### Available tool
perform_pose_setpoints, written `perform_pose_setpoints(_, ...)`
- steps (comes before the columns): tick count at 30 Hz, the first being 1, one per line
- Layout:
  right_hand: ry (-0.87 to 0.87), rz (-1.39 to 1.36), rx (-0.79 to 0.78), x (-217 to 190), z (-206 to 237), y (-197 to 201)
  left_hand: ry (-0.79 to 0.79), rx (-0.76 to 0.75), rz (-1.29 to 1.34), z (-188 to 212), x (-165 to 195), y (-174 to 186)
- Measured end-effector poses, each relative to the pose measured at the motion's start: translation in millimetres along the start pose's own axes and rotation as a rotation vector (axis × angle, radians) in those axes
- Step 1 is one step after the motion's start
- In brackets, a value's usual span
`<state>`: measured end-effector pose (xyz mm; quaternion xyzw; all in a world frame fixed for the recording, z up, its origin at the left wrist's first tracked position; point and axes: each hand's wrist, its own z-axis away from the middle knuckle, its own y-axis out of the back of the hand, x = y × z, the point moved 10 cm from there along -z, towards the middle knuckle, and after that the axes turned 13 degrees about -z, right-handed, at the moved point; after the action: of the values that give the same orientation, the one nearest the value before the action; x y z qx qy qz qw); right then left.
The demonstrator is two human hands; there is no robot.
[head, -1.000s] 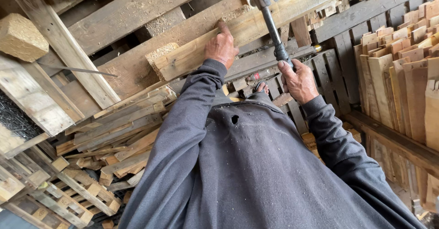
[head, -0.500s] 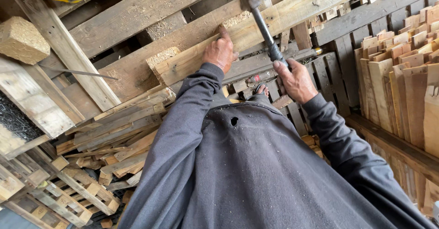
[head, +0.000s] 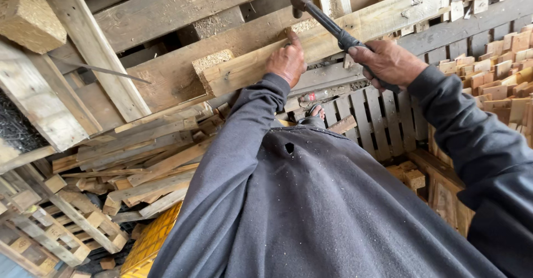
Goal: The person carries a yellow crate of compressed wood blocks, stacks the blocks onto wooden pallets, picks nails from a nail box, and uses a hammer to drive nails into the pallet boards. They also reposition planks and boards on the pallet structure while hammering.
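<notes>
hands: 2 | left hand [head: 287,61] centre top, fingers pressed flat on one pale plank [head: 333,36], pinching nothing | right hand [head: 388,62] upper right, grip wrapped tight round one dark hammer [head: 327,22], head at top centre over the plank | loose slat pile [head: 139,172] lower left | one yellow crate [head: 150,242] bottom left

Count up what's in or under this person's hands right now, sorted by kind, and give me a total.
Hammers: 1, the dark hammer gripped in the right hand.
Wooden boards: 1, the pale board that the left hand presses on.
Chipboard blocks on that board's near end: 1, the block.
Total: 3 things.
</notes>
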<state>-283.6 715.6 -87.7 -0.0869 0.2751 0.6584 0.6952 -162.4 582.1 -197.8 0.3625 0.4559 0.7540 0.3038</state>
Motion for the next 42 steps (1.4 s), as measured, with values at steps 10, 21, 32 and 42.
perform_pose_setpoints(10, 0.277, 0.148, 0.343, 56.2, 57.0, -19.0, -0.017, -0.020, 0.020, 11.3, -3.1, 0.5)
perform_pose_setpoints(21, 0.310, 0.325, 0.330, 151.8, 84.9, -114.5, 0.002, 0.059, -0.067, 19.6, -4.6, -1.8)
perform_pose_setpoints(32, 0.546, 0.375, 0.314, 140.2, 57.0, -128.4, 0.016, 0.065, -0.136, 29.7, 1.1, -2.3)
perform_pose_setpoints(42, 0.482, 0.170, 0.405, 142.4, 40.7, -135.0, 0.060, 0.061, -0.105, 28.2, -2.6, -3.2)
